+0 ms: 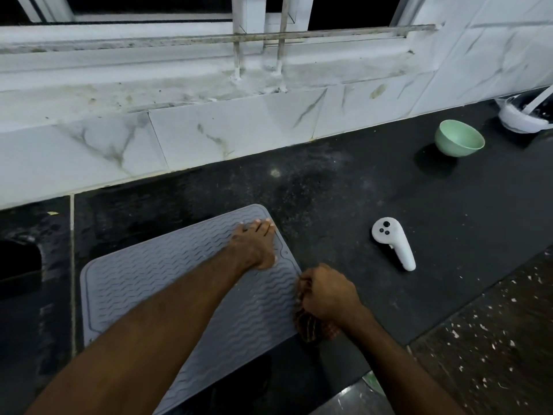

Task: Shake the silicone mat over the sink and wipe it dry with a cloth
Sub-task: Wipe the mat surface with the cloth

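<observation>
Right now the silicone mat [167,295] lies flat on the dark counter [359,205], ridged side up, with one near corner running out past the counter's front edge. I have my left hand [254,247] pressed palm-down on the far right part of it, fingers [264,227] spread and reaching almost to the rounded corner; I judge that is there to pin the mat so it cannot slide or bunch while I rub it. My right hand [327,295] is closed in a fist around a dark bunched cloth [311,323], which hangs below my knuckles at the mat's right edge, touching or just over it, so the wiping would begin at that side. What I take for the sink [19,262] is only a dark opening at the left margin, apart from the mat. A white controller [393,242] and a green bowl [459,139] sit farther right, well clear, so the cloth has room to sweep.
</observation>
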